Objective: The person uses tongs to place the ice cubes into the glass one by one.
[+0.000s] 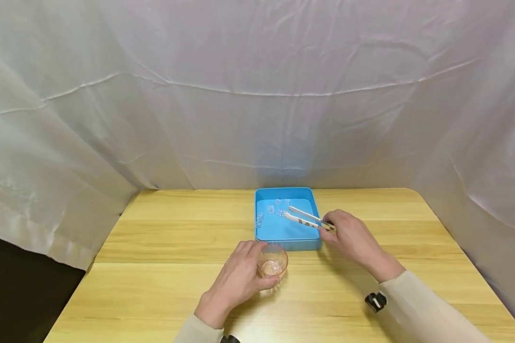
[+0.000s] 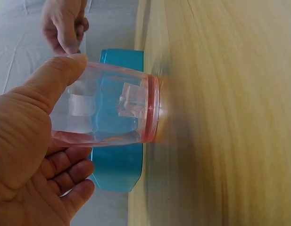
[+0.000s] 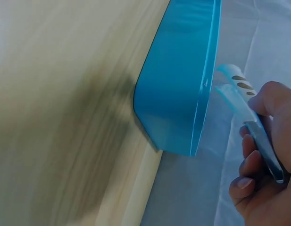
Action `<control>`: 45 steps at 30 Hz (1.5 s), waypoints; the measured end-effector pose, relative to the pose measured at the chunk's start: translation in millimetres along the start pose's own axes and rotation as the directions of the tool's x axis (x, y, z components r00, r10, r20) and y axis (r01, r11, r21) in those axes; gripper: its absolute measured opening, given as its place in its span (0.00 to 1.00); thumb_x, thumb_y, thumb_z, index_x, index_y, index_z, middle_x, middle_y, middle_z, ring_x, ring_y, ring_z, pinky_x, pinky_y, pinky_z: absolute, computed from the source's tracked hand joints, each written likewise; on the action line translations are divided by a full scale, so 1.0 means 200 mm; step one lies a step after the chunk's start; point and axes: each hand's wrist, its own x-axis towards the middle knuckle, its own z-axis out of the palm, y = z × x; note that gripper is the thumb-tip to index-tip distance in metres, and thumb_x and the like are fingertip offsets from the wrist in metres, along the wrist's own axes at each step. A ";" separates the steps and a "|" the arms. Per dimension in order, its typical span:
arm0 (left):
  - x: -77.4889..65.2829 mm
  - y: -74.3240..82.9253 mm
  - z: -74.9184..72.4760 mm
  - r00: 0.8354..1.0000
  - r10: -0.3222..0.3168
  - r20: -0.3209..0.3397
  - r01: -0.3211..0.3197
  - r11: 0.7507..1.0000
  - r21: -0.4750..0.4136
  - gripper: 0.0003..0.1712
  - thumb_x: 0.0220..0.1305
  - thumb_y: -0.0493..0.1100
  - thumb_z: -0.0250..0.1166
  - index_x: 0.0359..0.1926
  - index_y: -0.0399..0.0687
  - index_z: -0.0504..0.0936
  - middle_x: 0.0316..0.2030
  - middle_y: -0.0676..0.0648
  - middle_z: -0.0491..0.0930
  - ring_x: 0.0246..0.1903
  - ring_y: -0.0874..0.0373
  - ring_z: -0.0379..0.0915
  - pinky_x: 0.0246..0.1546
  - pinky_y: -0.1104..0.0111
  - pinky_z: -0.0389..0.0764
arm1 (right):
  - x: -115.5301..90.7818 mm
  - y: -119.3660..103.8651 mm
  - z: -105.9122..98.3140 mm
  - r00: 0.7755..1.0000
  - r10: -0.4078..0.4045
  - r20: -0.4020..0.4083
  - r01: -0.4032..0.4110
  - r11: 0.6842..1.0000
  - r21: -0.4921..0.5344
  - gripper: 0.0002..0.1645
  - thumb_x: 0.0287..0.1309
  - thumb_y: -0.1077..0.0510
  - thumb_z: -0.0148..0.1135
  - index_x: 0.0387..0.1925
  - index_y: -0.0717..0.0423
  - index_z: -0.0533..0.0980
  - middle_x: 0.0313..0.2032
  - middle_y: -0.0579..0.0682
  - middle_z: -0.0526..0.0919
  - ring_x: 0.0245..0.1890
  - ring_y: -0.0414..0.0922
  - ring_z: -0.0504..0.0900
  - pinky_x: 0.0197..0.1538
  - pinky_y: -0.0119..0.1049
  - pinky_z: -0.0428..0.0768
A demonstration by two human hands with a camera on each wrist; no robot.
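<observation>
My left hand [image 1: 243, 269] grips a clear, pink-tinted cup [image 1: 273, 261], thumb on one side and fingers on the other. Inside the cup, clear ice-like cubes [image 2: 132, 100] lie near its bottom. With my right hand [image 1: 353, 237] I hold a pair of tongs [image 1: 302, 218], white-tipped with brown spots, by their metal part. Their two arms stand apart over a blue square tray [image 1: 287, 245]. Several clear cubes [image 1: 271, 209] lie scattered on the tray's floor, some close to the tong tips. In the right wrist view the tongs [image 3: 249, 106] appear beyond the tray's rim.
The tray stands near the back of a light wooden table [image 1: 176, 238], just behind the cup. Pale grey cloth [image 1: 240, 133] hangs behind the table and along both sides. A dark area [image 1: 21, 290] shows at the lower left.
</observation>
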 end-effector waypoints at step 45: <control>-0.01 0.01 0.01 1.000 0.004 -0.020 -0.004 1.000 -0.005 0.45 0.55 0.63 0.80 0.66 0.45 0.76 0.57 0.49 0.81 0.59 0.54 0.74 0.63 0.59 0.80 | 0.17 -0.01 0.15 0.995 -0.008 0.104 0.022 0.991 -0.131 0.11 0.62 0.57 0.69 0.30 0.57 0.75 0.24 0.46 0.71 0.23 0.43 0.68 0.26 0.33 0.69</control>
